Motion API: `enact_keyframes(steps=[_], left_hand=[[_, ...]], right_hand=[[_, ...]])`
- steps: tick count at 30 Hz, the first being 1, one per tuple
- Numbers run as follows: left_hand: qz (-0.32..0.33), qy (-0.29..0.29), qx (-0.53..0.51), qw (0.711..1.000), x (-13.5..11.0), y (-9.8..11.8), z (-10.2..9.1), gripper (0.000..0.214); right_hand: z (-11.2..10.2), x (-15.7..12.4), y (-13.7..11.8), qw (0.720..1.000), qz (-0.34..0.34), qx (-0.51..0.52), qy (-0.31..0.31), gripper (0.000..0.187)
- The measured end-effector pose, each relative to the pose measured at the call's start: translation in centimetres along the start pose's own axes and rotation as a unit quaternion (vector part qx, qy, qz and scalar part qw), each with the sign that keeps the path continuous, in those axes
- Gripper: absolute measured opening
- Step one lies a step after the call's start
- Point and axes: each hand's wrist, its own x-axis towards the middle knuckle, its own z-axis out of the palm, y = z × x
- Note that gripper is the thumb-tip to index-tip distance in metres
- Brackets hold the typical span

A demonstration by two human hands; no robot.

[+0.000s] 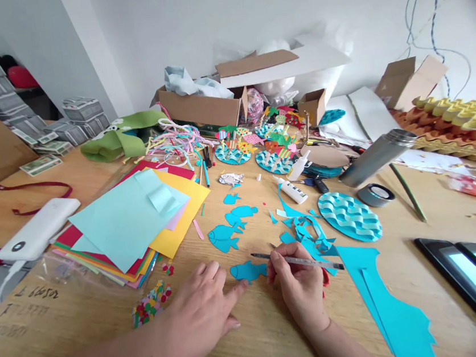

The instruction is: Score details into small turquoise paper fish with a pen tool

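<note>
A blue paper fish [247, 270] lies flat on the table between my hands. My left hand [207, 305] rests palm down, its index finger stretched out to the fish's lower edge and its thumb apart. Close to the fish's tail, my right hand [296, 278] grips a slim grey pencil [311, 261] that points left over the fish. Something red [326, 282] shows from behind the right hand, mostly hidden. Farther up lie more blue paper fish [223, 238], one of them smaller [232, 198]. Blue paper scraps [308, 233] lie beyond the right hand.
Coloured paper sheets [126, 214] and paper dots [151, 304] lie left. Glue bottles [293, 189], a woven blue disc [349, 216], tape [375, 194] and a metal flask [375, 157] stand beyond, right. A cut blue sheet [389, 299] and dark device [469, 284] lie nearer right.
</note>
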Motion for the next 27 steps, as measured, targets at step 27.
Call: enact_keyframes(steps=[27], left_hand=[[-0.016,-0.106,-0.009,0.994,1.0,0.4,-2.6,0.056]], right_hand=[[0.1,0.1,0.3,0.997,0.033,-0.051,-0.046,0.029]])
